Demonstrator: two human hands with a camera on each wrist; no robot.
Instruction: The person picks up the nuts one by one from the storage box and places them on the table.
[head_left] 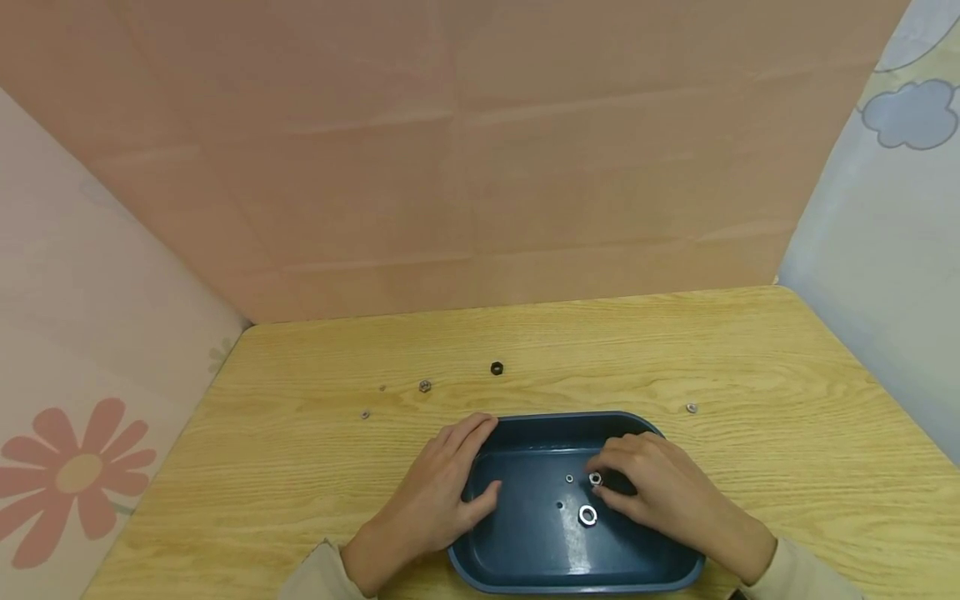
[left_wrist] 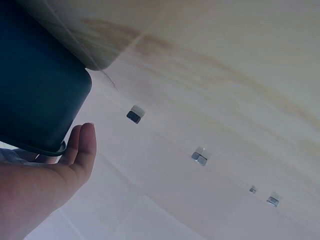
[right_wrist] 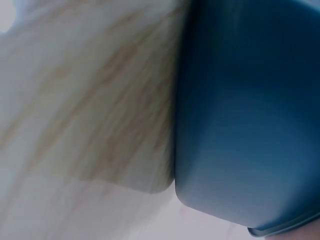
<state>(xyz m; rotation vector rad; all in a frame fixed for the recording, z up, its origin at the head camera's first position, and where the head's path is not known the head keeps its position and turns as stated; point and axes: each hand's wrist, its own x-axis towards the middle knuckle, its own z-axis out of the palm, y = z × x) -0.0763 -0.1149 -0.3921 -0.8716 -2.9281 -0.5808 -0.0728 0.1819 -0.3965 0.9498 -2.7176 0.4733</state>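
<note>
A dark blue tray sits near the table's front. My left hand rests on its left rim, fingers extended along the far corner and thumb apart over the inside. Over the tray's right half, my right hand pinches a silver hex nut between thumb and fingertips. On the tray floor lie a large silver nut, a small silver nut and a tiny dark nut. The right wrist view shows mostly the tray's outer wall; the held nut is hidden there.
Behind the tray on the wood-grain table lie a black nut, a silver nut, a smaller nut and a tiny piece. Another nut is to the right. A brown paper-like panel stands at the back.
</note>
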